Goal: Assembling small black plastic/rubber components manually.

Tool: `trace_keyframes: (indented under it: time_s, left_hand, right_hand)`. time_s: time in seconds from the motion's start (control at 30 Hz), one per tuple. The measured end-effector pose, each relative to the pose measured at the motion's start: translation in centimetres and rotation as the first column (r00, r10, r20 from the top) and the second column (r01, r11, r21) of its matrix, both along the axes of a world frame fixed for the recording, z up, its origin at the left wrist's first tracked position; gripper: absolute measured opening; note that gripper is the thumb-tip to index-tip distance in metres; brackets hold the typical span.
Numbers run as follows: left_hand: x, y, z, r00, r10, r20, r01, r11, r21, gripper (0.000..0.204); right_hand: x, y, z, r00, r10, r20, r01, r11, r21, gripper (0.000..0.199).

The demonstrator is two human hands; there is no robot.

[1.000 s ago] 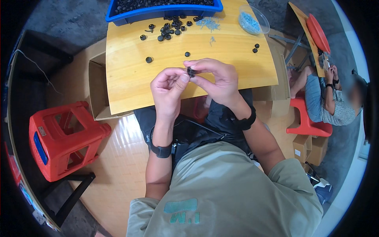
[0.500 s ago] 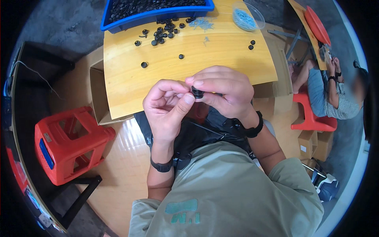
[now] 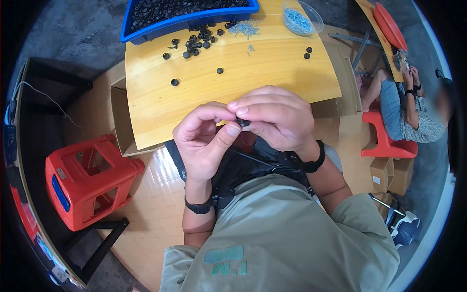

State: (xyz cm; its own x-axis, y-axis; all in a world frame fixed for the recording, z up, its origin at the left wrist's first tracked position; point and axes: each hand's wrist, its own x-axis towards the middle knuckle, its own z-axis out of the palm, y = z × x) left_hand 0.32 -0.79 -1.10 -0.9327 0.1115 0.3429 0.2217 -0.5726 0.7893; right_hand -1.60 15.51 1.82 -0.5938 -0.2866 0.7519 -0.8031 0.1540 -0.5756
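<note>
Between the fingertips of both hands is a small round black cap-like part (image 3: 242,121), held just off the near edge of the yellow table (image 3: 272,63). My left hand (image 3: 202,136) pinches it from the left with thumb and index finger. From the right, my right hand (image 3: 279,117) closes thumb and fingers on it, hiding most of its surface. On the table beyond, a loose pile of similar black parts (image 3: 197,44) lies below a blue tray (image 3: 189,20) full of them. Several more sit apart, including a black part (image 3: 175,82) and another one (image 3: 220,70).
Thin pale-blue pin-like pieces (image 3: 245,29) lie scattered near a clear round tub (image 3: 316,24) holding more. A red stool (image 3: 92,180) stands at left. At right a person (image 3: 413,112) sits on a red stool (image 3: 389,146) by another table. Cardboard boxes (image 3: 389,173) stand below.
The whole view has shifted slightly. My fingers have closed a little further around the black part, still pinched between both hands.
</note>
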Motion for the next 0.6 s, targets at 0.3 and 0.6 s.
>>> trace_keyframes:
  time_s: [0.3,0.6]
  left_hand:
    - [-0.4,0.4,0.0,0.994,0.069,-0.086,-0.092,0.948,-0.304,0.061]
    - [-1.1,-0.3,-0.1,0.968,0.217,0.129,-0.142,0.889,-0.435,0.024]
  right_hand:
    - [1.4,-1.2,-1.8,0.903,0.038,0.428,0.057,0.977,-0.207,0.026]
    - [0.6,-2.3,-1.9,0.725,0.166,0.669,0.130,0.920,-0.370,0.018]
